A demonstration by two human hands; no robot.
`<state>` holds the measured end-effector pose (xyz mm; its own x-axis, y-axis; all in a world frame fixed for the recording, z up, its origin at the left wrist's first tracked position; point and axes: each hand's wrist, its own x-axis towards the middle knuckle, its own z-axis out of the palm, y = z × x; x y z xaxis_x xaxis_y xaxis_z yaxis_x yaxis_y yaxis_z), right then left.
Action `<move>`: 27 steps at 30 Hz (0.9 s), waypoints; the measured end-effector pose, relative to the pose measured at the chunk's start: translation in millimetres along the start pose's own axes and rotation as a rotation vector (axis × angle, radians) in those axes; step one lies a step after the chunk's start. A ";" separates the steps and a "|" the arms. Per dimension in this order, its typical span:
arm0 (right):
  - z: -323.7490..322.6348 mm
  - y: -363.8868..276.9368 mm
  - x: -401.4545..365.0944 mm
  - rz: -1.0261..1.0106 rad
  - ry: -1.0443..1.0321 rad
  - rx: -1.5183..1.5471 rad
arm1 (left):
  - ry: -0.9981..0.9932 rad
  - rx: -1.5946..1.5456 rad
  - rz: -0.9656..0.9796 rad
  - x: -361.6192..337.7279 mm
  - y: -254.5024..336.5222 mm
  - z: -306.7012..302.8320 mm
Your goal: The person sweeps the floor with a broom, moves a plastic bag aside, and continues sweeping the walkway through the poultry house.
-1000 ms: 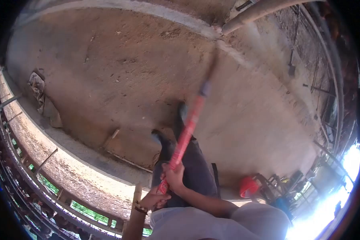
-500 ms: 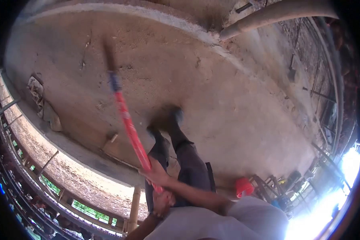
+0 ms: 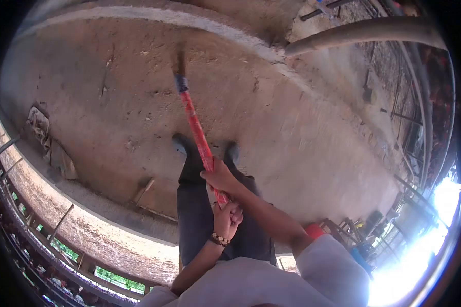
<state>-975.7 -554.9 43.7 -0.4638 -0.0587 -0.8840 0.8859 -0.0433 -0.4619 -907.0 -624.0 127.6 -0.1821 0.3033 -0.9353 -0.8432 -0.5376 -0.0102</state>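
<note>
A long broom (image 3: 197, 128) with a red handle stretches forward from my body. A grey-blue band joins the handle to its dark brown far end, which is blurred low over the floor. My right hand (image 3: 221, 178) is wrapped round the handle partway down. Nearer my body, my left hand (image 3: 226, 221) closes round the butt end of the handle; a beaded bracelet circles that wrist. Under the broom lies the dusty brown concrete floor (image 3: 292, 148), with a few scattered bits on it.
A low curb (image 3: 205, 25) curves across the far side, with a thick pole (image 3: 363, 37) at upper right. Crumpled sacking (image 3: 40, 125) lies at left beside a railed ledge. A red bucket (image 3: 314, 231) and stacked items stand at lower right.
The broom's far end has swung to the right, and both hands have moved up and right with it. My feet now stand wider apart.
</note>
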 end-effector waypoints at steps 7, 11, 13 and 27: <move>116.9 -14.9 -122.2 0.254 -0.068 0.937 | -0.001 0.074 -0.544 -145.8 83.6 -99.2; 132.1 -28.3 -111.6 0.322 0.354 1.006 | -0.115 -0.205 -0.899 -122.5 123.9 -167.0; 129.0 -20.9 -58.0 0.223 0.541 0.933 | -0.497 -0.557 -0.957 -37.5 149.5 -146.2; 148.5 -71.6 -96.0 0.130 0.105 0.660 | -0.333 -0.310 -0.677 -133.1 145.5 -97.7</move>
<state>-996.3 -694.3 172.3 -0.3214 -0.0092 -0.9469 0.7264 -0.6439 -0.2403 -956.0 -819.5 216.0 0.1344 0.8323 -0.5377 -0.6554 -0.3323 -0.6782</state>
